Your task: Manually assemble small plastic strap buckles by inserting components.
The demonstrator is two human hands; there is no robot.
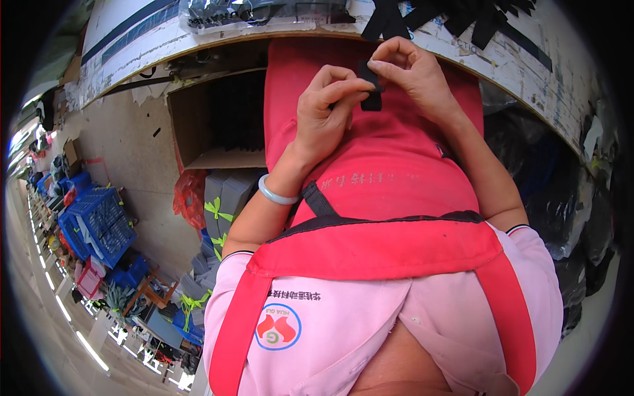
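Note:
Above my lap, in front of the red apron (396,158), both my hands pinch a short black strap (372,100). My left hand (328,109) is closed, thumb and forefinger on the strap's left side. Closed as well, my right hand (413,76) grips the strap near its upper end with thumb and fingertips. The lower end of the strap hangs free between the hands. A pale bangle (277,191) circles my left wrist. More black straps (475,20) lie in a loose heap on the worktable just beyond my right hand.
The white worktable's edge (231,49) curves across in front of me, with a clear plastic bag (264,14) on top. Under it, left of my lap, stands an open cardboard box (218,158). Dark plastic bags (561,204) sit at the right. Blue crates (99,221) stand farther left.

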